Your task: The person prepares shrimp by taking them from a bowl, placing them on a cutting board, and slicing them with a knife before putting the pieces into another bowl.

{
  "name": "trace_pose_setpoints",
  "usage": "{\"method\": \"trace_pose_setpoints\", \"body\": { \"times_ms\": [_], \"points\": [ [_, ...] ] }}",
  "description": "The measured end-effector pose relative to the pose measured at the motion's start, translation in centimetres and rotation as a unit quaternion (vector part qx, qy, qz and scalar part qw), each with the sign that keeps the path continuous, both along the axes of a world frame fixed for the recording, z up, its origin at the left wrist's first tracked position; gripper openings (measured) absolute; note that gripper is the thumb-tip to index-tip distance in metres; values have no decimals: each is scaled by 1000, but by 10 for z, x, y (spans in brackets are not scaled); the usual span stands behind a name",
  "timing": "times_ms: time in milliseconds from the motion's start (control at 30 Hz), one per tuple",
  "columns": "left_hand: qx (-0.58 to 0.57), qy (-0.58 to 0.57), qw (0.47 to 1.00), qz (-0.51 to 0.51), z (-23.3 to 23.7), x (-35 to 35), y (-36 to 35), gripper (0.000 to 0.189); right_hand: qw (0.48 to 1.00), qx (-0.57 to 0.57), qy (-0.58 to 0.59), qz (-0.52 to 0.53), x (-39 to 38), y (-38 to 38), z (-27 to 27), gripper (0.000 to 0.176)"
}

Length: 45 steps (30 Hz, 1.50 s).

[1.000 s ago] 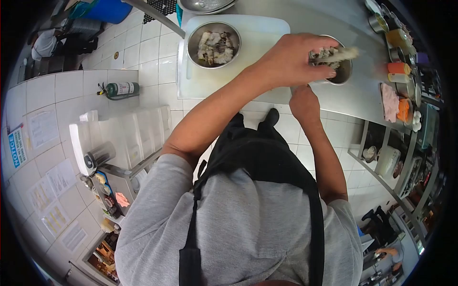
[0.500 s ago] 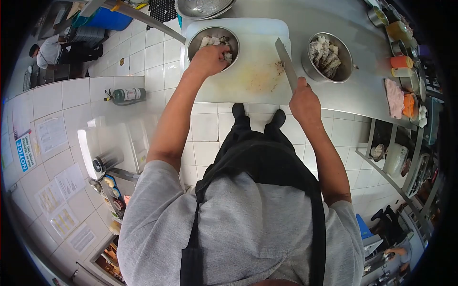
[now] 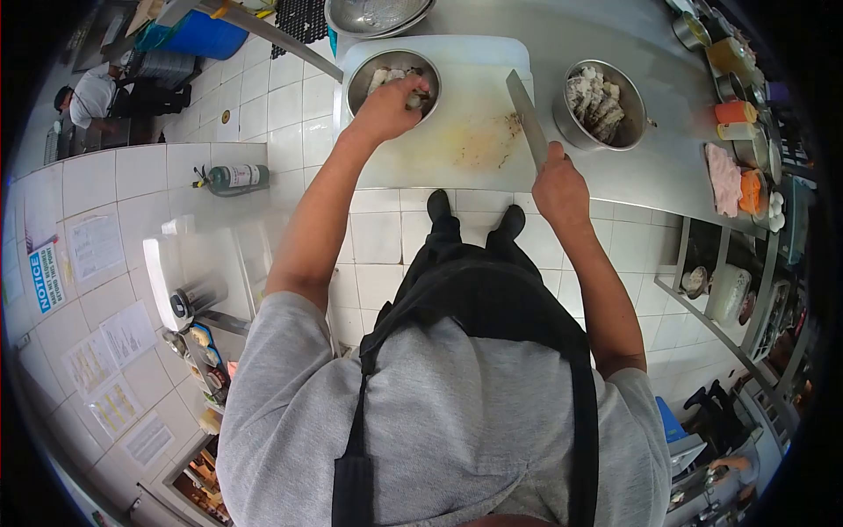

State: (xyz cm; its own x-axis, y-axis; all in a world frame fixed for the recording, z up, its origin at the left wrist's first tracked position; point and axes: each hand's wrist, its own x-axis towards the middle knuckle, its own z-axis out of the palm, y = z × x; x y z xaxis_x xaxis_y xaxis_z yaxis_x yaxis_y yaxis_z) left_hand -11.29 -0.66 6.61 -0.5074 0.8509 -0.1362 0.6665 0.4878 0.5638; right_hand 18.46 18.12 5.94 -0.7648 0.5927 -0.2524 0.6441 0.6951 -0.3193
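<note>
At the right part of the white cutting board, my right hand is closed round the handle of a large knife. The blade points away from me over the board, beside brown stains and scraps. My left hand reaches into the left steel bowl, its fingers bent among pale and dark food pieces. Whether the fingers grip a piece is hard to make out. A second steel bowl with greyish-white pieces stands right of the board on the steel counter.
Strainers stand behind the board. A pink cloth, an orange-lidded container and pots line the right side. A metal post slants at the left. One person is at far left, another at lower right.
My left hand has shifted slightly up and to the right within the left bowl. My right hand and the knife have hardly moved.
</note>
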Motion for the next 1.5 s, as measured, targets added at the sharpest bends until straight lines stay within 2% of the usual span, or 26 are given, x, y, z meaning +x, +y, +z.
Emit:
{"method": "trace_pose_setpoints", "body": {
  "times_ms": [67, 100, 200, 233, 300, 333, 400, 467, 600, 633, 667, 700, 767, 833, 900, 1300, 1500],
  "points": [
    [75, -4, 996, 48, 10, 9, -5, 31, 1000, -8, 9, -1, 2, 0, 1, 30],
    [76, -5, 996, 44, 18, 15, -3, 31, 1000, -8, 8, -6, 2, 0, 0, 30],
    [279, 3, 955, 103, 37, 50, 6, 26, 1000, -12, 13, -12, 5, -2, -1, 28],
    [280, -1, 955, 103, 34, 68, 12, 26, 1000, -13, 19, -11, 6, -3, -1, 27],
    [374, 39, 924, 69, 26, 96, 24, 22, 999, -11, 28, -11, 4, -2, 0, 26],
    [374, 37, 924, 69, 5, 105, 27, 22, 999, -9, 33, -9, 4, -2, 0, 25],
    [287, 94, 953, 3, -52, 120, 25, 18, 999, -8, 36, -11, 6, 1, -1, 24],
    [246, 99, 964, 18, -70, 132, 17, 16, 995, -37, 97, 2, 15, 8, -4, 25],
    [144, 91, 983, 70, -57, 133, 22, 19, 986, -95, 138, -12, 46, 2, -4, 31],
    [144, 92, 983, 70, -60, 129, 24, 19, 950, -282, 98, -91, 45, 2, 14, 41],
    [132, 109, 983, 65, -61, 125, 26, 22, 872, -457, 53, -166, 47, 0, 24, 52],
    [119, 125, 983, 58, -60, 124, 27, 26, 871, -459, 53, -168, 53, -4, 23, 52],
    [100, 139, 984, 43, -57, 122, 29, 29, 830, -521, 69, -185, 61, -11, 19, 54],
    [82, 154, 984, 27, -56, 120, 30, 32, 826, -527, 63, -189, 63, -15, 18, 54],
    [78, 150, 985, 24, -57, 118, 30, 35, 818, -540, 71, -183, 65, -18, 16, 45],
    [70, 88, 993, 26, -56, 113, 29, 43, 788, -585, 92, -166, 60, -16, 10, 37],
    [65, 69, 995, 34, -55, 112, 30, 44, 799, -570, 87, -168, 58, -16, 16, 36]
  ]
}}
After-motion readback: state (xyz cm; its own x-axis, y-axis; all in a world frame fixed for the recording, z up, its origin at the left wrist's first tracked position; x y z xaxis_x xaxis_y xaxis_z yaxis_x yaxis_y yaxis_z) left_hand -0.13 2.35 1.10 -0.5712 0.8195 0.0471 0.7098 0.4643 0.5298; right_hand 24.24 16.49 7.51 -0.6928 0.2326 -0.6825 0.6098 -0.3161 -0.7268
